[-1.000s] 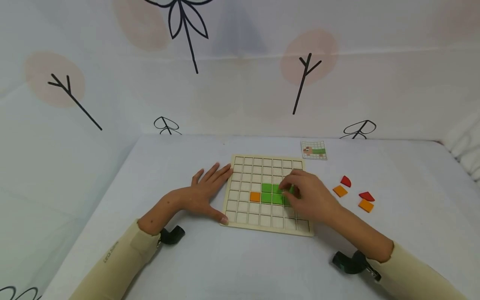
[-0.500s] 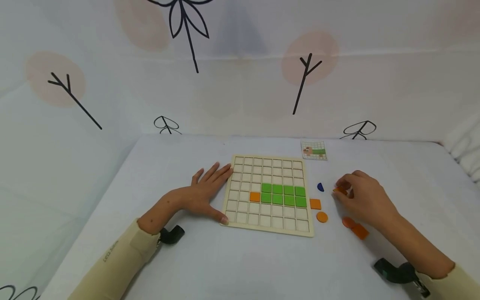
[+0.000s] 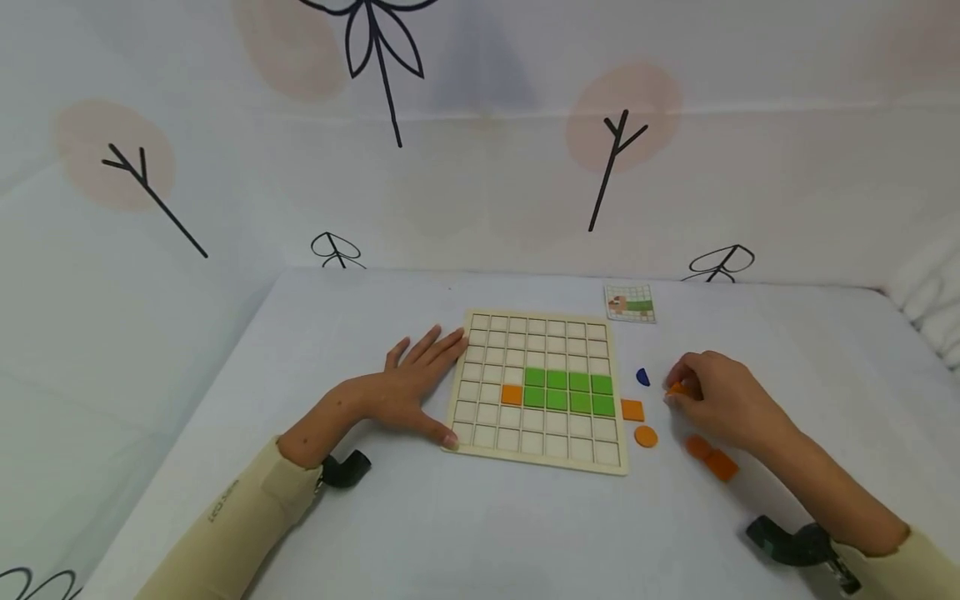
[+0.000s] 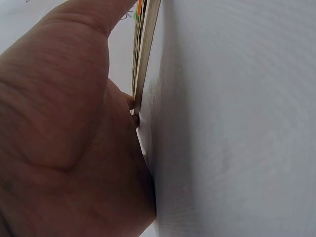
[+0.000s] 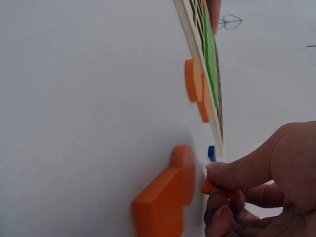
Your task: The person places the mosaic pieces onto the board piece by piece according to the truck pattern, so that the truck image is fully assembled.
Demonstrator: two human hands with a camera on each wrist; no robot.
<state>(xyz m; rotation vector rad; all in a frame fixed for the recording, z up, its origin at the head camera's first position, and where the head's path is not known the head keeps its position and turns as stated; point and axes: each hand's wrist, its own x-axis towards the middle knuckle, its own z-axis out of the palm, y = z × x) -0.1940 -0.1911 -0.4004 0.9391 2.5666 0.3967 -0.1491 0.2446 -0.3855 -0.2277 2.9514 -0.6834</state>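
A wooden grid board lies on the table, with two rows of green square tiles and one orange square tile set in its cells. Spread along the board's left edge, my left hand touches it with thumb and fingertips. To the right of the board, my right hand pinches an orange tile between thumb and fingers; the fingers cover much of it. Just left of that hand is a small blue half-round piece.
Beside the board's right edge lie an orange square and an orange disc. A red-orange disc and square sit below my right hand. A small picture card is at the back.
My right hand has left the green tiles on the board and moved right to the loose pieces, where it now pinches an orange tile. My left hand has stayed put.
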